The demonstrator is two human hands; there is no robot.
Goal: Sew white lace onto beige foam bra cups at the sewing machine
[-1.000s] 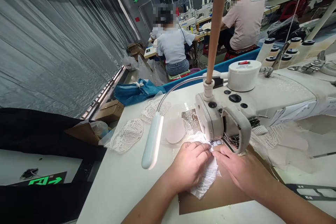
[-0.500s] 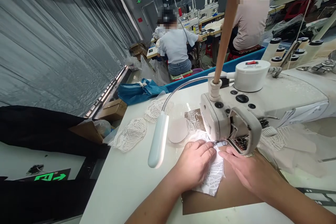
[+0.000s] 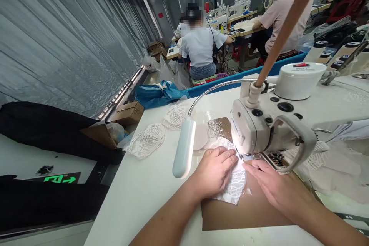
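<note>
The left hand (image 3: 215, 172) is lying flat, fingers together, pressing the white lace piece (image 3: 235, 184) onto the brown card (image 3: 245, 211), while the right hand (image 3: 271, 184) is steadying its edge with fingers extended. The lace is sitting under the presser foot (image 3: 248, 157) of the sewing machine (image 3: 268, 130) (needle hidden); stitching appears underway. Next calls for even feeding, fingertips kept clear.

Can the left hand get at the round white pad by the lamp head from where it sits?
Probably yes. The left hand lies flat on the lace piece; the round pad lies just beyond it, with only the lamp head alongside.
</note>
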